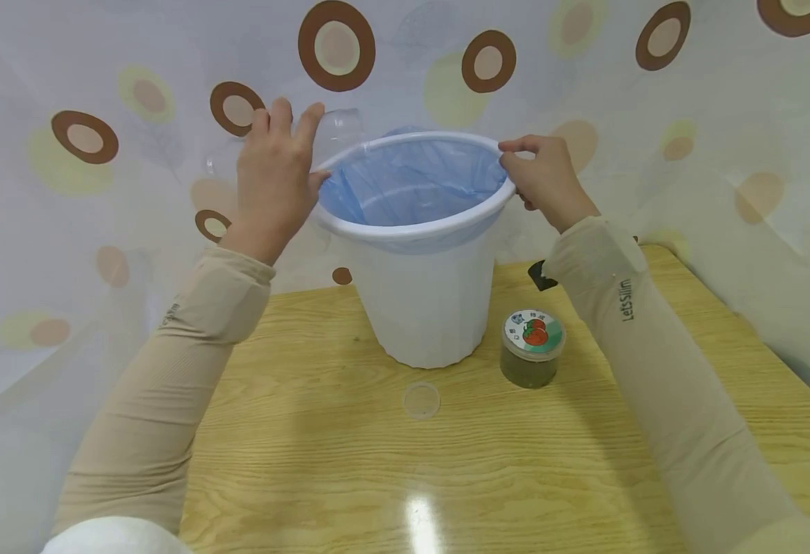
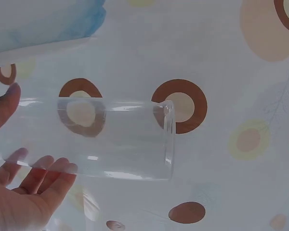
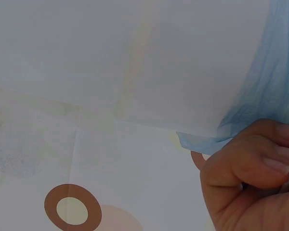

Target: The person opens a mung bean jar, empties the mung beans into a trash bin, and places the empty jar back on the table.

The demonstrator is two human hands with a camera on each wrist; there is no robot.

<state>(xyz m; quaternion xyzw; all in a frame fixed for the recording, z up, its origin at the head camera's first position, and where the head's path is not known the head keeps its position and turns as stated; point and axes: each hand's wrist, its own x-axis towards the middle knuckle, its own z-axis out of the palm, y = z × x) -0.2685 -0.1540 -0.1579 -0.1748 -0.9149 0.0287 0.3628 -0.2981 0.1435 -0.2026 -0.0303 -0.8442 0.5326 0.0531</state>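
Note:
A white bin (image 1: 427,300) with a blue bag (image 1: 418,185) lining it stands on the table. My left hand (image 1: 276,173) is at the bin's left rim and holds a clear plastic cylindrical container (image 2: 125,139) on its side. In the left wrist view, the thumb is on one side of the container and the fingertips on the other; a rimmed end points right. On the bin's right rim, my right hand (image 1: 546,173) pinches the edge. The right wrist view shows curled fingers (image 3: 265,159) beside the blue bag, with the bin wall above.
A small lidded jar (image 1: 531,350) with a tomato picture on top stands right of the bin's base. A thin clear disc (image 1: 421,400) lies in front of the bin on the wooden table (image 1: 308,454). Behind is a patterned sheet (image 1: 418,46); a black object (image 1: 541,275) shows near the right sleeve.

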